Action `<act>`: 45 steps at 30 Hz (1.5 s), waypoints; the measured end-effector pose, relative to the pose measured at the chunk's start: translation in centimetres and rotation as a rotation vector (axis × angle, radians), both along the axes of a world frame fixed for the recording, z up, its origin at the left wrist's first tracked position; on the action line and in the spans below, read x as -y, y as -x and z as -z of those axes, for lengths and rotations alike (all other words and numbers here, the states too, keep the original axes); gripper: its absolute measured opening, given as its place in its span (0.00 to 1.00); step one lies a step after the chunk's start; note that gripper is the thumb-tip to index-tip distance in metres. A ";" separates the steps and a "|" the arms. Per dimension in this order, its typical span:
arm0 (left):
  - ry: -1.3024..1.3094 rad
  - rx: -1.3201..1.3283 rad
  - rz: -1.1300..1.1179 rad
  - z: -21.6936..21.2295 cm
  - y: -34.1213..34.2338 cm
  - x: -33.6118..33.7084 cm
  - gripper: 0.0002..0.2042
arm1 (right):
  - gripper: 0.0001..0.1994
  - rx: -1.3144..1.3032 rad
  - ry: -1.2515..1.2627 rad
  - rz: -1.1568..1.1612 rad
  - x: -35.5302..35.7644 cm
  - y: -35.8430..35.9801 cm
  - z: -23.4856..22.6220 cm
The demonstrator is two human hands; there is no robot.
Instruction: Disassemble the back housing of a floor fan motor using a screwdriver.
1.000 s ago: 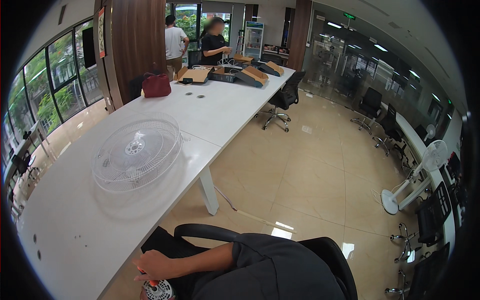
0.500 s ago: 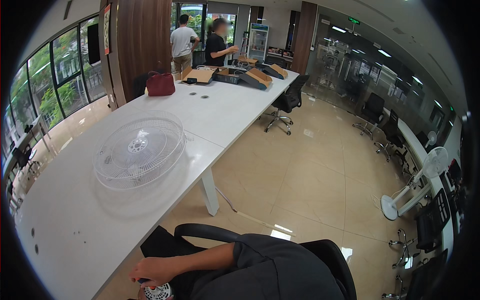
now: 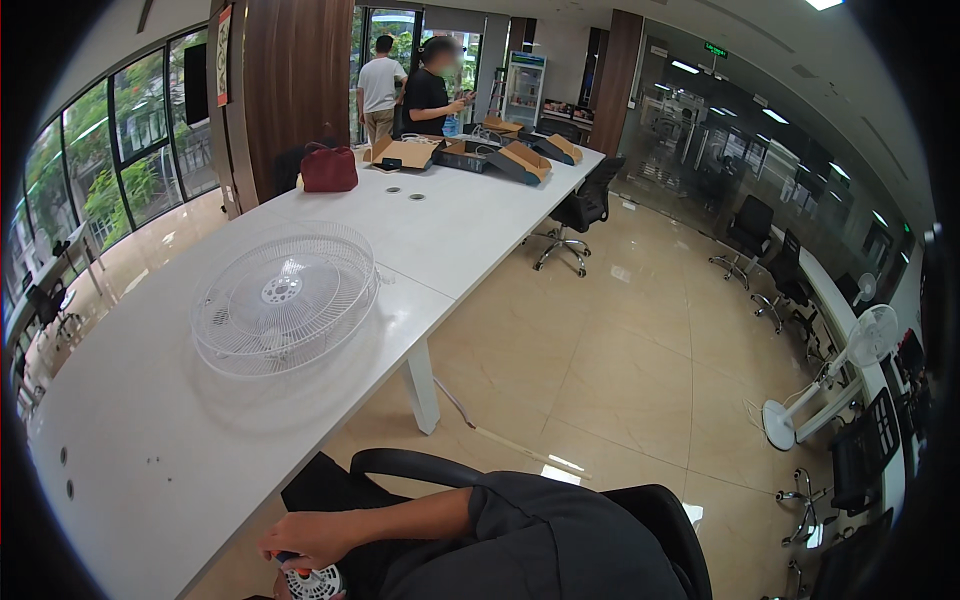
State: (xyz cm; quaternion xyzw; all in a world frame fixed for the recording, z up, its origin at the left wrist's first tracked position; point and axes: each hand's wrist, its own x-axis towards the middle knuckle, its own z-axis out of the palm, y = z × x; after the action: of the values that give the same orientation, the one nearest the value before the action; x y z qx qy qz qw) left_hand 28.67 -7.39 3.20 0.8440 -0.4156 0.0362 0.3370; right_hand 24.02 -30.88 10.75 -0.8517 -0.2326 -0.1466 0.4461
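Note:
My right hand (image 3: 308, 540) is closed around a small tool with a dark and orange handle (image 3: 287, 558), probably a screwdriver; its tip is hidden. The tool stands over a white, round slotted housing (image 3: 318, 582), like a fan's motor cover, low at the picture's bottom edge. Of my left hand only a possible sliver of skin shows beside the housing, so its fingers cannot be made out. On the white table (image 3: 430, 255) lies a clear round fan grille (image 3: 283, 290), beyond my right hand.
A red bag (image 3: 328, 168) and opened cardboard boxes (image 3: 515, 163) occupy the table's far end, near two people. A black armrest (image 3: 415, 462) is beside my arm. An office chair (image 3: 582, 210) stands by the table; a white standing fan (image 3: 868, 338) is at the right.
The view has shifted slightly, moving the far scene a little right and down. My right hand stays closed on the tool over the housing. The far person in white has turned slightly.

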 end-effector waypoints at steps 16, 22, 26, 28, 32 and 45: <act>0.003 -0.095 0.058 0.3 -1.0 0.9 0.24 | 0.19 -0.091 0.096 0.103 1.2 -0.2 -0.1; 0.004 -0.005 0.031 -0.1 -0.4 0.4 0.22 | 0.22 -0.197 0.183 0.215 0.6 0.1 -0.1; 0.012 0.006 0.075 0.3 -0.9 -0.3 0.23 | 0.22 -0.144 0.152 0.216 -0.5 0.0 0.3; -0.012 -0.011 0.055 2.0 -0.8 -2.3 0.24 | 0.22 -0.094 0.103 0.114 -0.8 -0.7 1.3; -0.042 -0.250 0.019 2.7 -3.1 -0.5 0.48 | 0.12 -0.142 0.167 0.157 2.2 -0.9 -1.1; -0.094 -0.163 -0.137 4.7 -2.7 -1.6 0.58 | 0.17 -0.305 0.134 0.230 1.2 -1.6 -0.8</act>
State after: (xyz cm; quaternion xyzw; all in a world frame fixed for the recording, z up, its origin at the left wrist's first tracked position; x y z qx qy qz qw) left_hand 31.35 -5.79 -1.49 0.8854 -0.3296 -0.0290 0.3266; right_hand 25.59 -32.03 11.60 -0.9128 -0.0727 -0.0501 0.3988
